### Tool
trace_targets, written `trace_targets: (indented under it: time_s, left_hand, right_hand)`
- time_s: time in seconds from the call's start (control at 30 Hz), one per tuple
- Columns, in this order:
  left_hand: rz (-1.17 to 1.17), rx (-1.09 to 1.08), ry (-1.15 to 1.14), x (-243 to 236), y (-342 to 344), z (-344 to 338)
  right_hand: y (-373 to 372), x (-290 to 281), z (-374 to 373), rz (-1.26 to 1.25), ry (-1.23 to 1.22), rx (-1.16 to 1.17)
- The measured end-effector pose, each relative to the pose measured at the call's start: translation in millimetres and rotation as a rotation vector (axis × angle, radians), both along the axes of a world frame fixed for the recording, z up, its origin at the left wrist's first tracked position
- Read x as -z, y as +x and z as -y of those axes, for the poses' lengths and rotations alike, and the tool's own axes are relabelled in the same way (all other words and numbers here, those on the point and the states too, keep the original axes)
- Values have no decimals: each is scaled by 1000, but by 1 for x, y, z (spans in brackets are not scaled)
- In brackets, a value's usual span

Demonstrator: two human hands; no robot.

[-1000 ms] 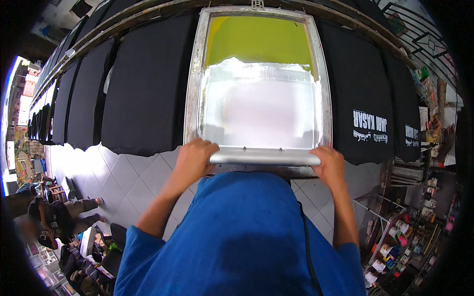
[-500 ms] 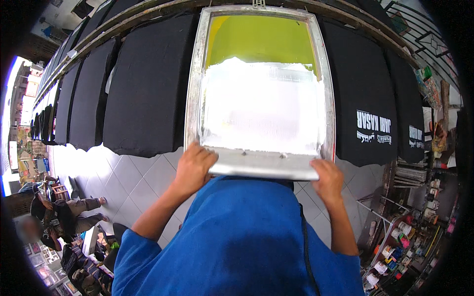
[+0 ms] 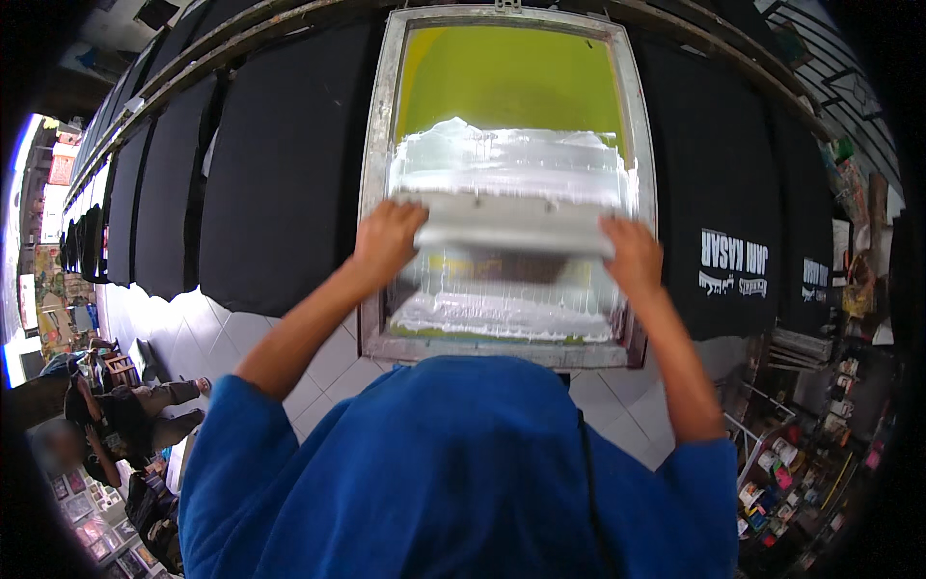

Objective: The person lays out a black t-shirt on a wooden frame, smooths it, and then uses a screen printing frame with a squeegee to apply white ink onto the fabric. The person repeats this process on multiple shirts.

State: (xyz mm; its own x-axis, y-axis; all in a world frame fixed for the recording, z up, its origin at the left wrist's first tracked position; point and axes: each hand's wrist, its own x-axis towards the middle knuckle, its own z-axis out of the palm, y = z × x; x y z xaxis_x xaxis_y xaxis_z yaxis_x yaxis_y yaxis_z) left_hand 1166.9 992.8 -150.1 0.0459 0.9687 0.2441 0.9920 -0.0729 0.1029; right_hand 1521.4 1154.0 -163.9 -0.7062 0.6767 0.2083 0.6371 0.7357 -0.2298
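A wide grey squeegee (image 3: 516,222), blurred by motion, lies across the middle of a framed printing screen (image 3: 376,145). My left hand (image 3: 391,236) is closed round its left end, and my right hand (image 3: 632,253) grips the right end. White ink (image 3: 506,159) covers the mesh beyond the squeegee in a thick band. On the near side, only a ragged strip of white remains by the frame's lower edge, with darker mesh between. The far part of the mesh is yellow-green. What lies under the screen is mostly hidden.
Black shirts lie on boards in a row, a plain one (image 3: 289,164) at left and a white-printed one (image 3: 709,193) at right. A rail (image 3: 241,43) runs behind them. Someone sits at the lower left (image 3: 121,415). Pots of supplies (image 3: 776,473) crowd a rack at lower right.
Both hands have pushed the squeegee away from me, from the frame's near edge to mid-screen. The mesh behind it now shows darker, with less white. My arms reach farther forward.
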Motion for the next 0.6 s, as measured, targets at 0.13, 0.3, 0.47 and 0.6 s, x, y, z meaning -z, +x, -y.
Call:
trace_targets:
  time_s: [0.13,0.3,0.47,0.6]
  left_hand:
    - [214,-5,-129,-52,-31,-59]
    - [173,-10,-229,-88,0,20]
    - [286,37,-258,-73,52,114]
    - [255,87,-144,-46,64,139]
  right_hand:
    - [-34,-72,-53,-35,-137,-54]
    - [0,-96,11,-36,-190,-49]
    - [49,-77,114,-33,-226,-54]
    - [59,-52,145,-30,-141,-23]
